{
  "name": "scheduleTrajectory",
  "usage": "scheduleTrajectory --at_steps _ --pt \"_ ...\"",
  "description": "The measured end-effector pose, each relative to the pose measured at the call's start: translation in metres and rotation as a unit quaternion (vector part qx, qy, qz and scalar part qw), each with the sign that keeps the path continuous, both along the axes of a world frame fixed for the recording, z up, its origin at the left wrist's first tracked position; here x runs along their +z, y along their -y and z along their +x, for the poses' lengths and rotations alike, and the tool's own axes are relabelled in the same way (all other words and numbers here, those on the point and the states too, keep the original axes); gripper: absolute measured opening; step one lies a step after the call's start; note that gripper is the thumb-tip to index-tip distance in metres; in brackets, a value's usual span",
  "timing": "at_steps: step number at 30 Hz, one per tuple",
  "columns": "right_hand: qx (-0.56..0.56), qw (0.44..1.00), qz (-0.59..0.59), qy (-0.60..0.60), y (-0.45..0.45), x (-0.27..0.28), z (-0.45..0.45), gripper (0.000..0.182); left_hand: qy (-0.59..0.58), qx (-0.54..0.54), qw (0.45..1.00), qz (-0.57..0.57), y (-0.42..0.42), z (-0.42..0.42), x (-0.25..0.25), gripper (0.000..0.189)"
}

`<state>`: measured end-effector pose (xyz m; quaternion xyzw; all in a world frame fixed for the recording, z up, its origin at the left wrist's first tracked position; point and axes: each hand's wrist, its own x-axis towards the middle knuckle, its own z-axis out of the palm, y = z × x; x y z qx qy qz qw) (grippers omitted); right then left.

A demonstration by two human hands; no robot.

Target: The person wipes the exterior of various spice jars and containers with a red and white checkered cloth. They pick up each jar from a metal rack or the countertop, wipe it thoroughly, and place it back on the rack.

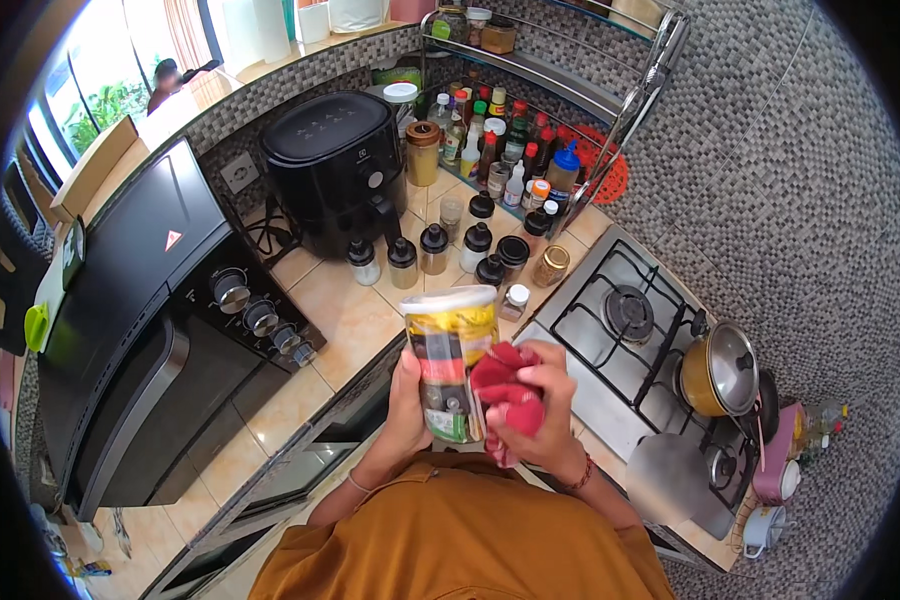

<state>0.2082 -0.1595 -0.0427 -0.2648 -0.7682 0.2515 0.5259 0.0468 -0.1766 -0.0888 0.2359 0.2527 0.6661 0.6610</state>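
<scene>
Before my chest, my left hand [409, 409] grips a clear container [450, 360] with a whitish lid, tall and nearly upright. Through its wall show colourful packets in yellow, black, red and green. My right hand [547, 405] clutches a bunched red cloth [511, 386] against the container's right side. Just beyond, on the tiled counter, stand several small black-capped jars [403, 262] holding powders or grains. A small white-capped jar [515, 301] is close behind the container, near a gold-lidded glass jar [551, 265].
A black air fryer [330, 165] occupies the corner, with an oven [157, 330] to the left. Sauce bottles [487, 154] crowd beneath a metal rack [540, 75]. On the right, a gas stove [630, 322] carries a lidded pot [720, 367]. Another person [165, 86] appears at upper left.
</scene>
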Motion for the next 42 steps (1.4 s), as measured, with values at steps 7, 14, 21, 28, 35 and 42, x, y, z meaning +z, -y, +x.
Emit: scheduleTrajectory --at_steps 7,14,21,28,35,42 --pt "0.013 0.996 -0.019 0.091 0.007 0.013 -0.013 0.057 0.084 0.031 0.993 -0.072 -0.009 -0.005 0.024 0.062" --pt "-0.079 0.993 0.012 0.092 -0.024 0.022 0.000 0.049 0.011 -0.005 0.997 -0.076 -0.011 -0.006 0.007 0.069" --pt "0.025 0.970 0.160 0.182 0.006 0.011 0.000 0.050 -0.016 -0.059 0.998 0.015 -0.010 -0.013 0.009 0.077" --pt "-0.035 0.992 0.050 0.111 -0.023 0.023 0.004 0.050 0.020 -0.170 0.984 -0.041 -0.004 -0.013 0.021 0.085" --pt "0.013 0.979 0.154 0.132 -0.011 0.016 0.001 0.046 -0.019 -0.188 0.979 0.070 -0.012 -0.032 0.007 0.082" --pt "-0.013 0.989 0.099 0.105 -0.012 0.006 -0.016 0.049 0.037 -0.158 0.987 -0.010 -0.019 -0.034 -0.005 0.076"
